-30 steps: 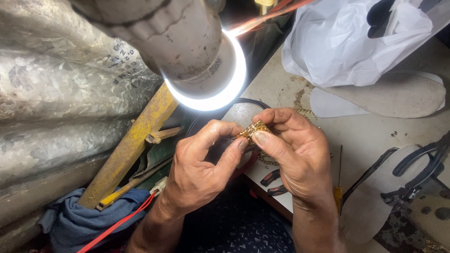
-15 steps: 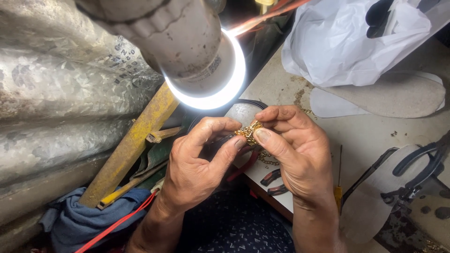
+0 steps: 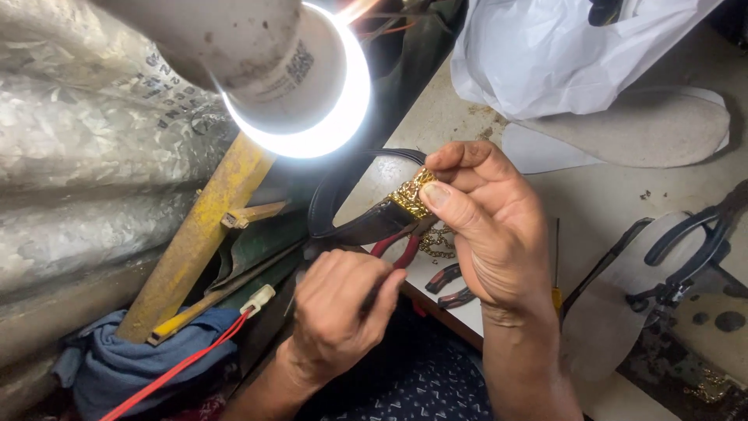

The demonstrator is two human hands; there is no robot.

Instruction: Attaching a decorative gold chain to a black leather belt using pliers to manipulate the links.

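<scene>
Pinched in my right hand (image 3: 487, 234): small gold chain ornament (image 3: 411, 195), steadied near the workbench's front edge; my left hand (image 3: 339, 312) grips red-handled pliers (image 3: 397, 249), working it.

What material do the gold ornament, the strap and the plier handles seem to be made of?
Ornament: probably gold-coloured metal, shiny, with chain-like links. Strap: dark leather or imitation, smooth with a slight sheen. Plier handles: red plastic or rubber sleeves, glossy; the left hand grips them.
</scene>
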